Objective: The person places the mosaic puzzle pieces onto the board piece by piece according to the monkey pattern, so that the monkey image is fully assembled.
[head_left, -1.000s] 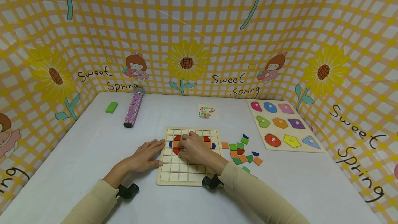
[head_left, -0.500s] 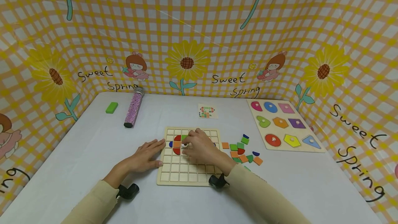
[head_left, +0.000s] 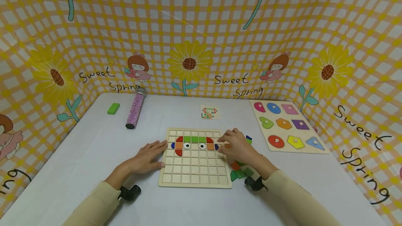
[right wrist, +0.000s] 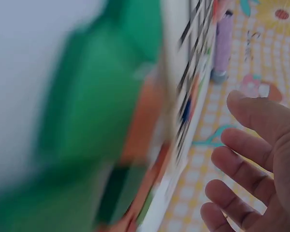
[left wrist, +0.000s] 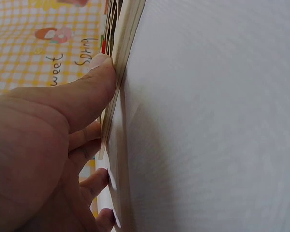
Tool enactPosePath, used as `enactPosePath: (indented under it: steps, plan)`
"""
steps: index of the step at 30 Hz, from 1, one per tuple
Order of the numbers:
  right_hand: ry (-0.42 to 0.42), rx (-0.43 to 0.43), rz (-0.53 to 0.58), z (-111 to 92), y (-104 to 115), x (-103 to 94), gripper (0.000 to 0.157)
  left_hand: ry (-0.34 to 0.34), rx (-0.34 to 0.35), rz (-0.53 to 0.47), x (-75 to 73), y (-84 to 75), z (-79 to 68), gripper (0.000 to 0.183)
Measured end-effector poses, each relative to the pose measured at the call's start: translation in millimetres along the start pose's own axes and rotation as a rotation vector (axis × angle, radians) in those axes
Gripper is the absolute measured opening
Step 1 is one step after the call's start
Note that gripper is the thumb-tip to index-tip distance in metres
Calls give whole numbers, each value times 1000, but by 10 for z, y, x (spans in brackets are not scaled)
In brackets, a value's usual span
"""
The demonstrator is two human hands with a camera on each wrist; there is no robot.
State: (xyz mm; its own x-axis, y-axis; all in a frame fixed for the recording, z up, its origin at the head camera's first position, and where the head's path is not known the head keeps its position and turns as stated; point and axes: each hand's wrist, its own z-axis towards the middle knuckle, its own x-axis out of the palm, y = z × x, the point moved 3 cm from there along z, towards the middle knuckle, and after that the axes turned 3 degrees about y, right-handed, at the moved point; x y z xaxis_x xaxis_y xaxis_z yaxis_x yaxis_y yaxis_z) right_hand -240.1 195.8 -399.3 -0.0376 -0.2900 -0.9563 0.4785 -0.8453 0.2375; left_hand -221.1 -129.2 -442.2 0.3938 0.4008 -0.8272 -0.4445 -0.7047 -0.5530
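A wooden grid board [head_left: 194,171] lies flat on the table. Red, green, orange and blue tiles fill part of its upper rows, with two round white eye tiles [head_left: 187,145] among them. My left hand [head_left: 146,158] rests against the board's left edge, its thumb [left wrist: 89,89] touching the rim in the left wrist view. Over the board's right edge hovers my right hand [head_left: 240,149], fingers spread and loosely bent; the right wrist view shows nothing between them. Beneath it are loose green tiles [head_left: 239,174] and an orange tile [head_left: 235,165], partly hidden; close up they are blurred.
A small pattern card [head_left: 210,112] lies behind the board. At the back left are a glittery pink microphone [head_left: 135,110] and a green block [head_left: 113,108]. A shape puzzle board [head_left: 284,123] with knobbed pieces lies at the right.
My right hand has left the tiles on the board and moved right, uncovering both eye tiles. Some loose tiles now lie closer to the board's right edge. My left hand stays put.
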Motion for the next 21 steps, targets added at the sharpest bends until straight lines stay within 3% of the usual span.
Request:
enactPosePath:
  steps: [9,21]
  plan:
    - [59,87,-42,-231,-483,-27,30,8,-4,-5,4,-11,1,70]
    - [65,92,-70,-244,-658,-27,27,-2,9,-7,-10,-3,-8,71]
